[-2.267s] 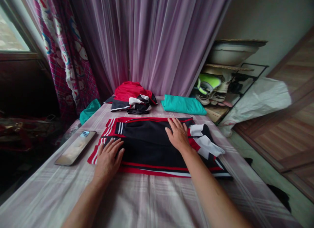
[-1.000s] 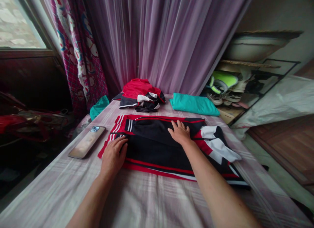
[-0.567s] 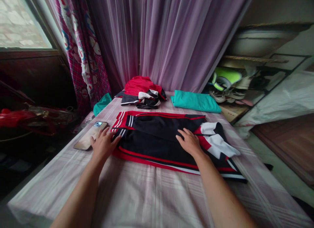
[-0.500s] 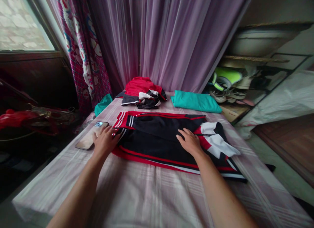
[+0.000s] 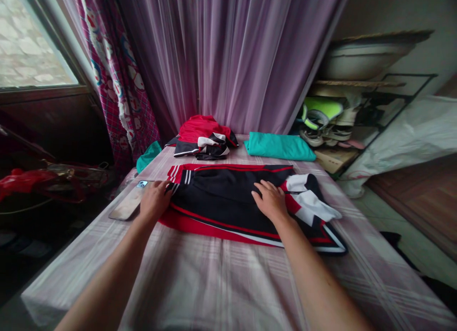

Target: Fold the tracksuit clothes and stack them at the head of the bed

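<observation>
A black garment with red and white stripes [image 5: 221, 202] lies flat across the table covered by a pale plaid cloth [image 5: 221, 283]. At its left end my left hand [image 5: 154, 201] has its fingers curled over the striped hem. My right hand [image 5: 269, 201] rests flat on the dark cloth right of the middle, fingers stretched out. The garment's white and red part [image 5: 309, 200] sticks out just right of that hand.
A phone [image 5: 129, 206] lies just left of my left hand. Behind are a red and black clothes pile [image 5: 202, 137], a folded teal cloth [image 5: 280, 147] and another teal piece [image 5: 148, 155]. A shoe rack [image 5: 330, 124] and white bag [image 5: 403, 133] stand to the right.
My left hand slid from the garment's front left to its left hem and curled there. My right hand drew back a little toward me. The view shifted slightly.
</observation>
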A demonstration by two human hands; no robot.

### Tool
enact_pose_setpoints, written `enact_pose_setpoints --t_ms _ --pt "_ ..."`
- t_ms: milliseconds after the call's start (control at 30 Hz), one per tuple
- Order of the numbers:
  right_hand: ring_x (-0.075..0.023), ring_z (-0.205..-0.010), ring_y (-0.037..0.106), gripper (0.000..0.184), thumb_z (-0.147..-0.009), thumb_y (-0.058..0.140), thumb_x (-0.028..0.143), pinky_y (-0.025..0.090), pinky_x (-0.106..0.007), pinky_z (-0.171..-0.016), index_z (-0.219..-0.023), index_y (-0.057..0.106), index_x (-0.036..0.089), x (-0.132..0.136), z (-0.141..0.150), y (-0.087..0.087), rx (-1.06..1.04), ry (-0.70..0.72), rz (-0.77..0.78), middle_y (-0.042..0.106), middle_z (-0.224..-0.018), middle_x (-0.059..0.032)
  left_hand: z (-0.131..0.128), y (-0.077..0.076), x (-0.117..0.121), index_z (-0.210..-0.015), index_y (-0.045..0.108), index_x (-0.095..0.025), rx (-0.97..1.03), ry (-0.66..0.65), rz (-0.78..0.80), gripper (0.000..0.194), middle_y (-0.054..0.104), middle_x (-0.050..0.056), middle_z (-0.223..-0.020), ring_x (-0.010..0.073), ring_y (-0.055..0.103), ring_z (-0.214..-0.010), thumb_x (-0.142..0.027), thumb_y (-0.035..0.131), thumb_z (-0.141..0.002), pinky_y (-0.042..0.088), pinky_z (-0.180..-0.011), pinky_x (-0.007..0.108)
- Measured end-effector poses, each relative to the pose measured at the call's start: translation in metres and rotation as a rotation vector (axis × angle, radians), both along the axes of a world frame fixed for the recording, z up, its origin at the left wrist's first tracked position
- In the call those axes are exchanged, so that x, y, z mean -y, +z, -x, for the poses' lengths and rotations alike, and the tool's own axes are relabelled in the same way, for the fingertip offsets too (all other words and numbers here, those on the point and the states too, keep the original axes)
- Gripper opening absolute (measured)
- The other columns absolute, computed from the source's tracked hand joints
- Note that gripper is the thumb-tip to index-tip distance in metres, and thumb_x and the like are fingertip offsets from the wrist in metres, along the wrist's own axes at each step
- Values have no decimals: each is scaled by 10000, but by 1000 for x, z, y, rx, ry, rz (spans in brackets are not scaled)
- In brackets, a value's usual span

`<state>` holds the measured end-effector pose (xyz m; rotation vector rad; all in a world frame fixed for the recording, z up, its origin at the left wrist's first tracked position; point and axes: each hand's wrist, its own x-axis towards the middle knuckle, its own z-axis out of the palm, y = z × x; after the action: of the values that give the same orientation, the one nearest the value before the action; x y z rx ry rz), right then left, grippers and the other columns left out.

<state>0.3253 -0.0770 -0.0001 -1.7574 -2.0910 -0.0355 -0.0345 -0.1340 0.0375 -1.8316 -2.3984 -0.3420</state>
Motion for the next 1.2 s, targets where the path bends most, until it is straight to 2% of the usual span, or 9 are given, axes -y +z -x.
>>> enact_pose_setpoints --t_ms 200,400,533,700,800,933,1033,1100,1200 --pt "-252 -1275 539 349 -899 603 335 405 -431 -1064 -1228 692 262 2 29 15 55 281 39 622 -1370 -87 1 13 -27 -1124 731 -260 -18 -110 17 390 730 80 -1182 278 676 -1075 -380 405 -948 504 -903 365" --pt "-255 -1231 589 323 -917 597 295 450 -410 -1019 -1218 703 249 3 35 16 117 299 169 644 -1347 -89 -5 18 -78 -1222 666 -213 15 -49 277 467 704 141 -1221 331 650 -1119 -485 483 -890 499 -875 390" --pt "-236 -1189 619 287 -950 530 253 474 -398 -995 -1152 733 267 2 34 8 68 284 121 677 -1302 -60 -8 18 -102 -1219 648 -167 75 12 279 518 696 187 -1206 359 653 -1085 -437 629 -777 502 -821 386" --pt "-224 -1164 643 292 -922 567 286 492 -383 -1010 -1165 726 248 -4 26 4 -70 328 101 701 -1259 -67 -12 35 -128 -965 737 -180 169 -38 280 298 750 95 -930 255 692 -859 -372 622 -768 485 -658 275" --pt "-209 -1132 664 313 -928 534 305 501 -364 -1018 -1169 721 236 -11 15 10 -193 333 59 713 -1234 -64 -34 52 -146 -1017 722 -180 283 -92 189 313 731 50 -866 189 679 -782 -379 568 -831 473 -605 230" --pt "-225 -1139 660 355 -922 506 335 505 -381 -1022 -1198 701 225 -19 1 18 -307 277 -51 710 -1235 -79 -98 71 -162 -1176 645 -161 729 -171 23 416 714 49 -905 148 670 -716 -364 666 -814 524 -629 235" --pt "-263 -1145 653 527 -916 510 402 519 -421 -995 -1388 552 173 -24 -8 15 -416 159 -111 647 -1327 -147 -140 78 -161 -1330 528 -213 1045 -471 130 509 712 76 -1074 142 702 -803 -427 629 -879 564 -720 275" --pt "-281 -1130 658 626 -921 493 444 539 -436 -947 -1469 445 146 -29 -15 9 -503 73 -112 618 -1351 -189 -147 78 -158 -1349 519 -220 961 -631 223 459 717 81 -1116 144 709 -857 -442 519 -948 565 -751 284" --pt "-280 -1095 674 636 -930 457 460 549 -430 -916 -1475 426 135 -38 -26 -3 -595 -30 -63 639 -1313 -200 -124 72 -149 -1104 696 -177 417 -601 269 325 758 36 -912 137 695 -769 -388 517 -934 547 -735 260"
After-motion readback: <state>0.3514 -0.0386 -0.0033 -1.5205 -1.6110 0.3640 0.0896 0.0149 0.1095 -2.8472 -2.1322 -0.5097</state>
